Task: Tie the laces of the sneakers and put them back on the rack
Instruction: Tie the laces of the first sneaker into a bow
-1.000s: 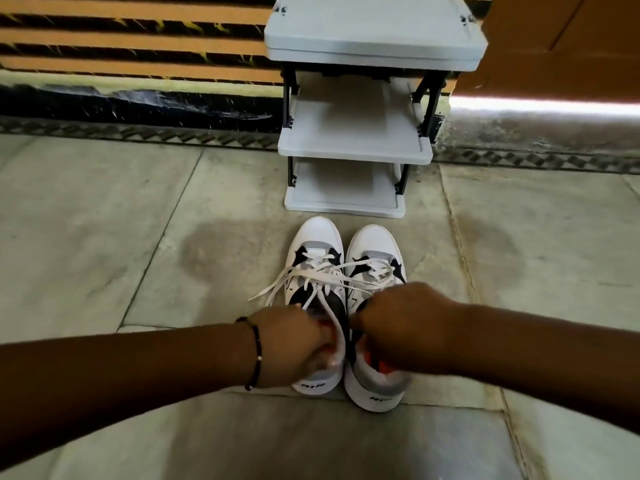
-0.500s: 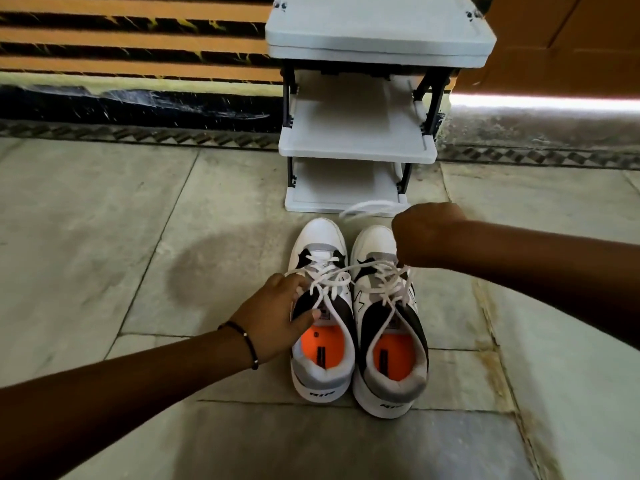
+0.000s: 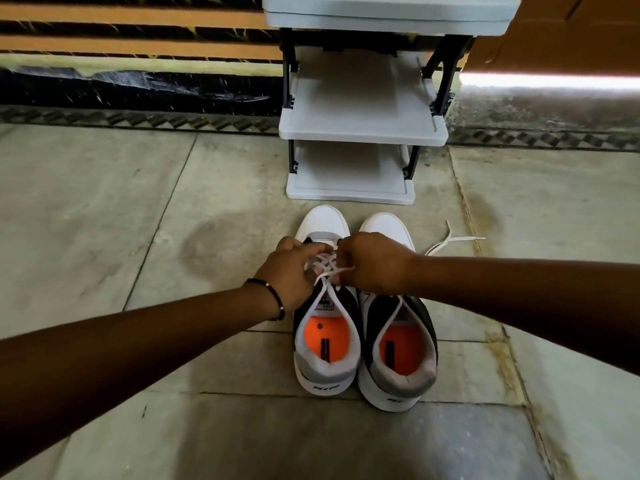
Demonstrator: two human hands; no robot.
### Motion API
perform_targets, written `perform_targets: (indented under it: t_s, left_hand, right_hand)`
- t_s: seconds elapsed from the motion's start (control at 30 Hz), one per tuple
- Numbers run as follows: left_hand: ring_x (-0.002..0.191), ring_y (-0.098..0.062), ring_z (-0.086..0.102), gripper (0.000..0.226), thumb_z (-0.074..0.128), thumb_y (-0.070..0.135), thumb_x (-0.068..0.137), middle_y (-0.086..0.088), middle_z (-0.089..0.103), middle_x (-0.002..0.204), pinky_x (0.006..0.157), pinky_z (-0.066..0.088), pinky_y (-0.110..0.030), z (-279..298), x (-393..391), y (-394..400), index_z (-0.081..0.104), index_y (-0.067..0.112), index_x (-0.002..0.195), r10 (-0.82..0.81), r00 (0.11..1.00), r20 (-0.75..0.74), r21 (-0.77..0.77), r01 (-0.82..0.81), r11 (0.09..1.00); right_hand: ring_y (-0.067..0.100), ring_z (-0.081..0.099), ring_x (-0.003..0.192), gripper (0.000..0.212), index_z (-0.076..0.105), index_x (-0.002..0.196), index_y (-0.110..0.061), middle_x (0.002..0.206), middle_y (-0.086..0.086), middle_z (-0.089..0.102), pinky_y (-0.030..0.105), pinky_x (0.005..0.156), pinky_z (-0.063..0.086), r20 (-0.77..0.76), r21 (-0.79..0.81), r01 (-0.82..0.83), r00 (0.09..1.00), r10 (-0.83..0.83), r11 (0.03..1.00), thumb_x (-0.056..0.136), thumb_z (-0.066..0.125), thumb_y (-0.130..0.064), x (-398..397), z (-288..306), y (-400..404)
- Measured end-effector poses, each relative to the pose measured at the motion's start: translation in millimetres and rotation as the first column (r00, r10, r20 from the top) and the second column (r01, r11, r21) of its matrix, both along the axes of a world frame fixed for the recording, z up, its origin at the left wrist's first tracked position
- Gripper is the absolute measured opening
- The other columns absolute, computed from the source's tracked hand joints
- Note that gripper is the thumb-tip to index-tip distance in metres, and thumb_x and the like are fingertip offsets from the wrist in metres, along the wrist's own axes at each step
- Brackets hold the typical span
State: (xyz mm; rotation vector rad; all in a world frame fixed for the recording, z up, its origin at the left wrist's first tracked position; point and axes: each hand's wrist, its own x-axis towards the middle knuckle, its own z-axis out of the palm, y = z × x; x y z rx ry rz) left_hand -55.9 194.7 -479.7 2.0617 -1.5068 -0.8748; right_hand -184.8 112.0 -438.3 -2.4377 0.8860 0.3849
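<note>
Two white, black and grey sneakers with orange insoles stand side by side on the floor, toes toward the rack. My left hand [image 3: 289, 271] and my right hand [image 3: 372, 263] meet over the left sneaker [image 3: 325, 368], each pinching its white laces [image 3: 329, 266] above the tongue. The right sneaker [image 3: 398, 375] stands untouched beside it; one loose lace end [image 3: 450, 242] trails on the floor to its right. The grey shoe rack [image 3: 363, 133] with three bare shelves stands just beyond the toes.
The floor is grey stone tiles with a dark stain [image 3: 214, 240] left of the shoes. A striped wall with a black skirting [image 3: 138, 88] runs behind the rack. A brown door [image 3: 571, 36] is at the back right.
My right hand has come back from the raised pull beyond the right shoe to the left sneaker's laces. My left hand has moved forward onto them. A lace end now lies on the floor.
</note>
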Motion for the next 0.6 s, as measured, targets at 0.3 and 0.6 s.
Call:
perform_targets:
  t_s: [0.3,0.6]
  left_hand:
    - [0.114,-0.020,0.053,0.045,0.043,0.045,0.083,-0.002,0.054,0.126,0.097,0.044,-0.038,16,-4,2,0.055,0.018,0.118,-0.107,0.993,-0.053,-0.154,0.098,0.983]
    - [0.056,0.002,0.054,0.025,0.041,0.009,0.094,0.005,0.056,0.062,0.063,0.046,-0.013,44,11,-14,0.062,0.012,0.080,0.020,0.972,-0.234,-0.213,-0.072,0.974]
  right_hand:
    - [0.011,0.054,0.069,0.006,0.063,0.074,-0.015,0.076,0.000,0.062,0.019,0.057,0.038,0.351,-0.029,0.034,0.936,-0.021,0.999,0.080,0.063,-0.015,6,28,-13]
    - [0.002,0.051,0.061,0.012,0.061,0.084,-0.013,0.085,0.003,0.066,0.018,0.058,0.039,0.489,-0.074,0.149,0.867,-0.095,0.986,0.087,0.060,-0.024,-2,40,-23]
